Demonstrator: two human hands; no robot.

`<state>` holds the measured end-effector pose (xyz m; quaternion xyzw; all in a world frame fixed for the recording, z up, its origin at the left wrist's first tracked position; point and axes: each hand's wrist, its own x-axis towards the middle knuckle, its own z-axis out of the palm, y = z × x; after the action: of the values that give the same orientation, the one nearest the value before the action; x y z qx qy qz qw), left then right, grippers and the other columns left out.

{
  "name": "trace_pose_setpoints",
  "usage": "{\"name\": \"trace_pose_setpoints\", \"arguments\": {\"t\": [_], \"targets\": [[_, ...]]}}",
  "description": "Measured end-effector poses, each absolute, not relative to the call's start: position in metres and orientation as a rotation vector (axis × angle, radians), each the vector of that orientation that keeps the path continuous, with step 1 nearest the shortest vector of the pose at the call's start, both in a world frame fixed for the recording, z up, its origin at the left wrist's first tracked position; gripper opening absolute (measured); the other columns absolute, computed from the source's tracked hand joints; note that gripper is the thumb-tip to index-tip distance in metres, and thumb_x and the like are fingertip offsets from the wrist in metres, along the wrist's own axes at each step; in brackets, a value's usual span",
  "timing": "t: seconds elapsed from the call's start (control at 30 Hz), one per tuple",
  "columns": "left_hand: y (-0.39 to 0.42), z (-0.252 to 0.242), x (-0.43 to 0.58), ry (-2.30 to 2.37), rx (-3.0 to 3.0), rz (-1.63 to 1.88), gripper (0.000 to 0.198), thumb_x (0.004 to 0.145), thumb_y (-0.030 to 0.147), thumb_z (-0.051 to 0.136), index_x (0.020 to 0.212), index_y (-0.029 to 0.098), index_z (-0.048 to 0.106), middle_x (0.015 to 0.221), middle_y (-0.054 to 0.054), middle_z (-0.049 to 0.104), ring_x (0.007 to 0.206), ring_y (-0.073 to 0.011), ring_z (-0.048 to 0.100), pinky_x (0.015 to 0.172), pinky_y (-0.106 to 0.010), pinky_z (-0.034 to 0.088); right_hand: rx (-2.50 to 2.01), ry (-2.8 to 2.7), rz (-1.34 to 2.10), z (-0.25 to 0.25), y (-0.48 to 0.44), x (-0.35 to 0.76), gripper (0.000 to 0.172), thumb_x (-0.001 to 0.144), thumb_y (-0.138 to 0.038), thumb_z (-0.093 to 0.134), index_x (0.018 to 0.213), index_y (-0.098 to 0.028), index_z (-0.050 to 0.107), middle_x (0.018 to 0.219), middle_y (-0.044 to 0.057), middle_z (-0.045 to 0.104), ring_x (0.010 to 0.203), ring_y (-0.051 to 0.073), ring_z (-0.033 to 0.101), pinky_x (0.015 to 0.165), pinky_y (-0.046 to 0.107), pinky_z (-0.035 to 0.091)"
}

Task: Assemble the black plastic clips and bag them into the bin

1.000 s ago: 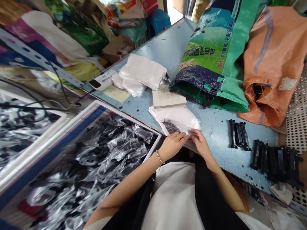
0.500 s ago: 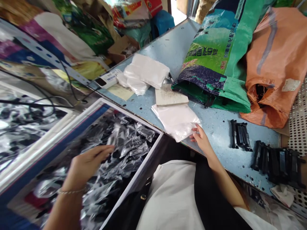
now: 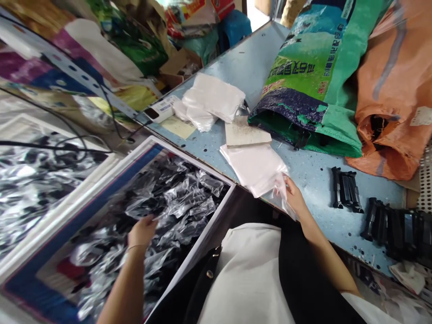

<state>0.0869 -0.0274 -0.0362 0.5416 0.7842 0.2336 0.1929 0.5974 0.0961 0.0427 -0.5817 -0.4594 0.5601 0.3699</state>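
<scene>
My left hand (image 3: 143, 230) is over a white-rimmed bin (image 3: 191, 156) of clear-bagged black parts (image 3: 178, 204). Its fingers are blurred against the bags, so what they hold, if anything, is unclear. At the table's front edge, my right hand (image 3: 293, 194) pinches a clear plastic bag (image 3: 281, 193) at the lower right corner of a stack of flat bags (image 3: 258, 168). A beige block (image 3: 248, 133) rests on the stack's upper end. More flat bags (image 3: 214, 99) lie behind it.
A green sack (image 3: 303, 85) and an orange sack (image 3: 394, 90) lie open-mouthed on the blue table (image 3: 312, 186). Black parts (image 3: 346, 190) sit in groups at the right. Cables (image 3: 50, 146) cross above another bin at the left.
My right hand has drawn a bag's corner away from the stack, toward the table edge. My left hand has moved lower over the bin. The view has shifted slightly.
</scene>
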Motion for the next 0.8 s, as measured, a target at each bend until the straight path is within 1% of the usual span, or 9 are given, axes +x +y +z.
{"name": "trace_pose_setpoints", "arguments": {"t": [0.07,0.13,0.2,0.27,0.37,0.47,0.63,0.73,0.8], "targets": [[0.014,-0.025,0.154,2.259,1.454,0.763,0.032,0.079,0.041,0.057,0.086,0.013,0.071,0.08,-0.013,0.075,0.067,-0.0223,0.071,0.067,-0.035,0.058,-1.464,-1.14,1.489,0.05,0.096,0.596,0.045,0.079,-0.036,0.075,0.123,-0.029,0.066,0.108,0.002,0.071,0.082,0.017,0.067,0.079,0.033,0.057],[0.054,-0.004,0.23,1.982,1.517,0.874,0.039,0.086,0.044,0.057,0.107,0.015,0.072,0.109,-0.014,0.075,0.093,-0.0238,0.073,0.09,-0.038,0.058,-1.377,-1.072,1.562,0.058,0.095,0.594,0.054,0.076,-0.037,0.079,0.127,-0.032,0.065,0.114,0.002,0.07,0.083,0.017,0.068,0.079,0.033,0.058],[0.09,0.023,0.305,1.537,1.525,0.944,0.041,0.091,0.049,0.057,0.115,0.018,0.071,0.117,-0.013,0.074,0.107,-0.0243,0.07,0.1,-0.039,0.055,-1.235,-0.988,1.652,0.067,0.091,0.592,0.058,0.073,-0.041,0.081,0.128,-0.033,0.065,0.122,0.002,0.069,0.096,0.021,0.069,0.083,0.035,0.058],[0.12,0.05,0.368,1.158,1.383,0.946,0.054,0.094,0.056,0.055,0.129,0.016,0.065,0.127,-0.015,0.07,0.111,-0.0245,0.069,0.1,-0.038,0.055,-1.091,-0.904,1.759,0.076,0.087,0.593,0.056,0.072,-0.054,0.079,0.122,-0.03,0.068,0.124,0.005,0.069,0.108,0.027,0.067,0.086,0.04,0.058],[0.149,0.074,0.429,0.793,1.187,0.685,0.068,0.09,0.072,0.052,0.12,0.013,0.07,0.107,-0.013,0.075,0.098,-0.0248,0.071,0.087,-0.035,0.057,-1.051,-0.75,1.859,0.087,0.081,0.604,0.061,0.074,-0.077,0.062,0.105,-0.026,0.073,0.107,0.011,0.074,0.101,0.032,0.069,0.082,0.048,0.058],[0.157,0.078,0.454,0.605,1.012,0.472,0.062,0.08,0.071,0.07,0.102,0.013,0.075,0.082,-0.007,0.072,0.076,-0.0192,0.068,0.071,-0.03,0.054,-1.182,-0.636,1.778,0.091,0.073,0.627,0.068,0.071,-0.086,0.054,0.094,-0.024,0.071,0.091,0.011,0.074,0.091,0.032,0.069,0.076,0.047,0.058],[0.149,0.066,0.465,0.597,0.792,0.352,0.052,0.064,0.045,0.092,0.101,0.014,0.073,0.083,-0.003,0.07,0.067,-0.0117,0.062,0.064,-0.023,0.048,-1.238,-0.615,1.59,0.087,0.06,0.656,0.046,0.057,-0.053,0.09,0.079,-0.025,0.061,0.078,-0.001,0.066,0.069,0.018,0.061,0.069,0.034,0.055],[0.144,0.061,0.471,0.633,0.675,0.423,0.052,0.063,0.04,0.095,0.102,0.014,0.072,0.085,-0.002,0.07,0.068,-0.0104,0.062,0.066,-0.022,0.048,-1.236,-0.576,1.507,0.086,0.06,0.659,0.044,0.065,-0.054,0.087,0.083,-0.026,0.058,0.076,-0.002,0.064,0.065,0.016,0.058,0.066,0.033,0.054],[0.141,0.059,0.472,0.603,0.564,0.466,0.061,0.063,0.046,0.094,0.111,0.017,0.071,0.09,-0.004,0.071,0.073,-0.012,0.064,0.069,-0.024,0.051,-1.244,-0.565,1.453,0.087,0.062,0.658,0.043,0.069,-0.056,0.082,0.086,-0.027,0.056,0.079,-0.001,0.066,0.068,0.019,0.06,0.066,0.034,0.054]]}}
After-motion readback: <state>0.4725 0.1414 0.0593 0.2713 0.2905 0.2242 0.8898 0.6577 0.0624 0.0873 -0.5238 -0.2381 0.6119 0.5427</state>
